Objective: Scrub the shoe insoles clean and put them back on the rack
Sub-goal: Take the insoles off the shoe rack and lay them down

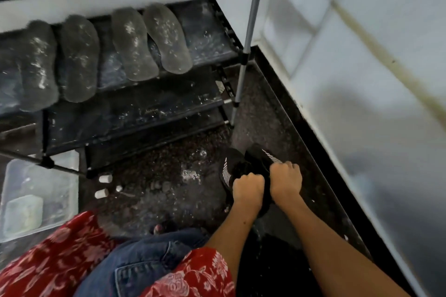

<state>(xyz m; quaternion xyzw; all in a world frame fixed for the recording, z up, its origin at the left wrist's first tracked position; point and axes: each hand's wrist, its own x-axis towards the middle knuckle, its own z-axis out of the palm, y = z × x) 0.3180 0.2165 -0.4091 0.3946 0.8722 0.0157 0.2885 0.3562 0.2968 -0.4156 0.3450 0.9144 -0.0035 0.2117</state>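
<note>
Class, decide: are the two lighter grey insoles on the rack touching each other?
Touching. The head view shows the right light grey insole overlapping the left light grey insole along their long edges on the rack.

Both fists hide the middle of the black shoe (241, 166); the plastic tub (60, 176) at 9 o'clock runs off frame, contents blurry.

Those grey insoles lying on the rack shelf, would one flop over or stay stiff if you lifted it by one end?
Probably it would bend. The insoles look thin and flat, and their near ends hang past the edge of the rack shelf. They glisten with wet or soapy patches, so one may feel slippery and heavier than a dry one. Fragile seems unlikely.
</note>
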